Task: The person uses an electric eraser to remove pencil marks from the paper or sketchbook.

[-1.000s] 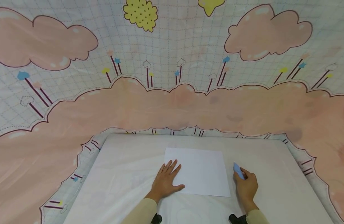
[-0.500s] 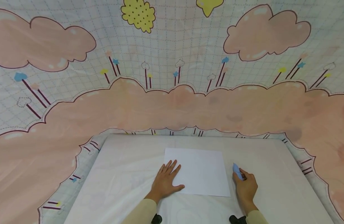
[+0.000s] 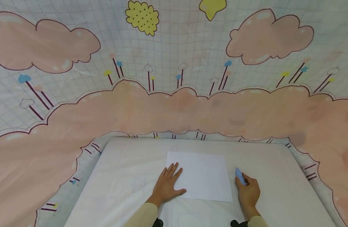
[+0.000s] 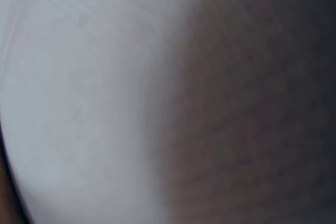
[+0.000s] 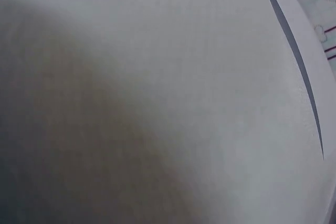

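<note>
A white sheet of paper [image 3: 203,176] lies flat on the white table. My left hand [image 3: 166,183] rests on its left edge with fingers straight and spread, the thumb near the lower left corner. To the right of the sheet, my right hand [image 3: 248,192] pinches a small light blue object [image 3: 240,176] between thumb and fingers. That object has a narrow pointed end aimed away from me; its lower part is hidden in the hand, and its kind is unclear. Both wrist views are blurred and show neither the fingers nor the blue object.
The table [image 3: 134,157] has a white cover, and its far edge runs behind the paper. Beyond it hangs or lies a printed cloth [image 3: 174,110] with peach clouds, stars and a grid. Dark straps sit at both wrists.
The head view has tilted slightly, so the backdrop and paper sit a little lower. Both hands keep nearly the same place and pose, the blue object still in the right one.
</note>
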{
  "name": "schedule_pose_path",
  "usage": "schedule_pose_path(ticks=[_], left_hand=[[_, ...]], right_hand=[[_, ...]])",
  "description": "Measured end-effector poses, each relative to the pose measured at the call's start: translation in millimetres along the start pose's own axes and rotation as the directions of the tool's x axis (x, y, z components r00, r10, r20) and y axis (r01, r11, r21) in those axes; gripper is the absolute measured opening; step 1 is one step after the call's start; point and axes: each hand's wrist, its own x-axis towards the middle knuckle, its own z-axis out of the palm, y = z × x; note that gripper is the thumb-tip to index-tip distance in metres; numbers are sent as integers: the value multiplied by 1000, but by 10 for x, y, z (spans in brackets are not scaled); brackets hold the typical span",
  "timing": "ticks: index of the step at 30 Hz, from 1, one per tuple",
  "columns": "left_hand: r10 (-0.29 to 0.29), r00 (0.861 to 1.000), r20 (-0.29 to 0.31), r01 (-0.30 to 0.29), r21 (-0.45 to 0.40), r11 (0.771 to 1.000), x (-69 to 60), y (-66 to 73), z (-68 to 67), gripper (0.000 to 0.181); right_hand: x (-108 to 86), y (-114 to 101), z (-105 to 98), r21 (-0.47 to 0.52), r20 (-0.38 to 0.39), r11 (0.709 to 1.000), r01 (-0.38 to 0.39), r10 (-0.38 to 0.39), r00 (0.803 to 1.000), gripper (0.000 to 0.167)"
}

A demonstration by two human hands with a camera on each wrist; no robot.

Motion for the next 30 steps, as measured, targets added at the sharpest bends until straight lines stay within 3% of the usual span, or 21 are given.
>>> schedule_pose_path(ticks=[8, 20, 30], left_hand=[[2, 999, -49, -2, -9, 1000, -11, -17, 68, 94], [-18, 1000, -13, 18, 1, 1000, -12, 9, 67, 93], [-1, 999, -50, 0, -10, 1000, 21, -22, 77, 95]], right_hand=[[12, 56, 35, 21, 0, 999, 31, -31, 1000, 36], [-23, 46, -29, 17, 15, 999, 33, -33, 999, 35], [-30, 17, -39, 16, 18, 1000, 13, -13, 1000, 35]])
